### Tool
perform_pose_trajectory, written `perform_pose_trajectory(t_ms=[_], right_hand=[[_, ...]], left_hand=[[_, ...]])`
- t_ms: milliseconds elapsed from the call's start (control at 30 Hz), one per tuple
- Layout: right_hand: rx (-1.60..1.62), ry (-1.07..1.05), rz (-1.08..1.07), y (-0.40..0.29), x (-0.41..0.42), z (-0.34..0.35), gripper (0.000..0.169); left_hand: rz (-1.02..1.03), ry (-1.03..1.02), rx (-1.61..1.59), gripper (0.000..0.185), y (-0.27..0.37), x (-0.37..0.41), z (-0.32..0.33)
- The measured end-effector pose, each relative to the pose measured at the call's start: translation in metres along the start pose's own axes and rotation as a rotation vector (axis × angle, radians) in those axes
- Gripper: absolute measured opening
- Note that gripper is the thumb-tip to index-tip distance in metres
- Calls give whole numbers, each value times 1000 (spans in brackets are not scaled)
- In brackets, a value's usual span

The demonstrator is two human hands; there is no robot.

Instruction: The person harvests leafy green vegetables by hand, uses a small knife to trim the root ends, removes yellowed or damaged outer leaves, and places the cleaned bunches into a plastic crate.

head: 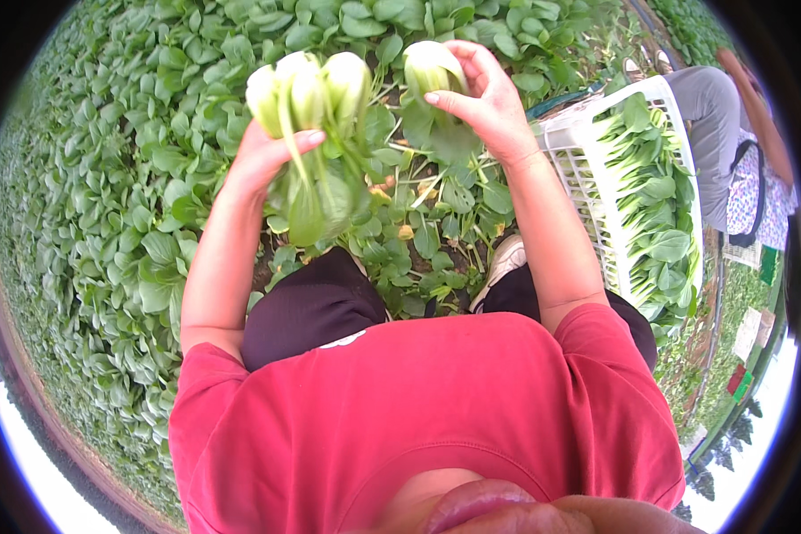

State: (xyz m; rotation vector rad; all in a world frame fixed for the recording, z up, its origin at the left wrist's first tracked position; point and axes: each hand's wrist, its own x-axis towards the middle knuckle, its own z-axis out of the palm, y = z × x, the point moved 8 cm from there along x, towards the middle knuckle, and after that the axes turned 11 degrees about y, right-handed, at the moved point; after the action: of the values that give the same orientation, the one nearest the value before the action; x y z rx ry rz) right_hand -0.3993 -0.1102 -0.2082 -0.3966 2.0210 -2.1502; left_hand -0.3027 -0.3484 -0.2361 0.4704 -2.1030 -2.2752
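Several bok choy heads (307,90) are bunched in my left hand (274,150), pale bases up and green leaves hanging down. My thumb lies across their stalks, while most of my other fingers are hidden behind them. To the right, one more bok choy head (434,70) is held in my right hand (484,100), between the thumb and fingers, its base also upward. Its leaves are blurred. A gap separates the two hands. Below them, loose leaves and cut stalks (420,193), some yellowed, cover the soil between my feet.
A white plastic crate (584,193) packed with bok choy (661,207) stands by my right arm. Beyond it sits another person (704,133) in grey trousers. Dense growing bok choy (113,200) spreads ahead and left. More crates (741,387) lie far right, near a dark hose (711,334).
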Motion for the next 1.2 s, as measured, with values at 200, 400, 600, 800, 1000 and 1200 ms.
perform_pose_trajectory(t_ms=[200, 400, 600, 800, 1000, 1200], right_hand=[[542, 198, 9, -23, -18, -10, 50], [-316, 530, -439, -75, -37, -65, 63], [-40, 441, -249, -114, -47, -135, 93], [-60, 500, -321, -120, -53, -174, 127], [-48, 788, -484, -123, -46, -245, 106], [148, 1145, -278, -93, -53, -375, 92]], left_hand=[[-16, -119, -124, 65, 21, 26, 102], [46, -228, -220, 64, 49, 30, 177], [57, -367, -255, 61, 97, 38, 267], [59, -399, -270, 57, 114, 43, 336], [-101, -468, -58, 46, 107, 60, 398], [-18, -693, 229, 48, 103, 80, 534]])
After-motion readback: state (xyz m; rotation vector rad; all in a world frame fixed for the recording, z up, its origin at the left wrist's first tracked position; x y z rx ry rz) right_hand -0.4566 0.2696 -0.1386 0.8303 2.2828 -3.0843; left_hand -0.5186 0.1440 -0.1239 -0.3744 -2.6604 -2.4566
